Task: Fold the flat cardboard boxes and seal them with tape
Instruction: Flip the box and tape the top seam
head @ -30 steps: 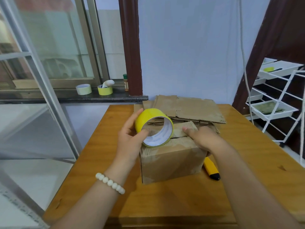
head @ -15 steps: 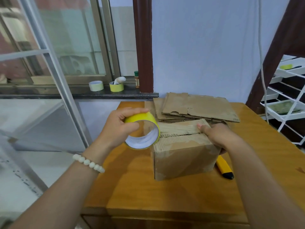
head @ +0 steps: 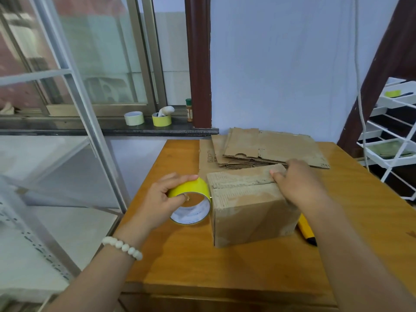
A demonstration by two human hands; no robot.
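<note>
Left hand (head: 161, 199) grips round yellow tape roll (head: 190, 188), which touches the upper left edge of the folded brown cardboard box (head: 252, 215). Right hand (head: 299, 185), fingers laid flat, presses the box's closed top flaps. Box stands on orange wooden table (head: 180, 255), with the flattened brown cardboard stack (head: 274, 149) just behind it.

A wooden table (head: 225, 262) stands against a pale blue wall (head: 281, 64), beside a sliding window (head: 101, 64) bright with daylight. A dark stone sill (head: 90, 128) runs below the glass, a brown post (head: 198, 64) rises beside it, and a white rack (head: 391, 140) stands at right.
</note>
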